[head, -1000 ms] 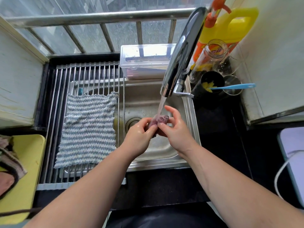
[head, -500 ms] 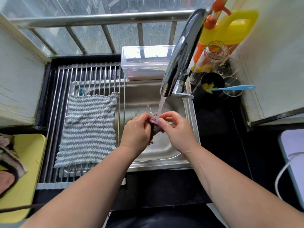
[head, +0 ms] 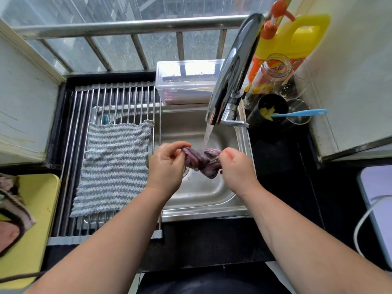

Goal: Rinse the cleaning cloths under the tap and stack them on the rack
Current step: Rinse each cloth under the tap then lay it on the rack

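A wet purple cloth (head: 202, 161) is stretched between my hands over the steel sink (head: 197, 200). My left hand (head: 167, 166) pinches its left end and my right hand (head: 236, 168) grips its right end. Water runs from the chrome tap (head: 231, 71) onto the middle of the cloth. A grey-and-white striped cloth (head: 114, 166) lies flat on the metal roll-up rack (head: 84, 115), which covers the left part of the sink.
A yellow tray (head: 36, 219) with more cloths (head: 10, 204) sits at the left. A clear lidded box (head: 186, 81) stands behind the sink. Right of the tap are a yellow jug (head: 297, 37), a glass jar (head: 269, 79) and a black cup (head: 269, 111) with a blue utensil.
My hands have moved apart, pulling the bunched purple cloth out sideways under the running water.
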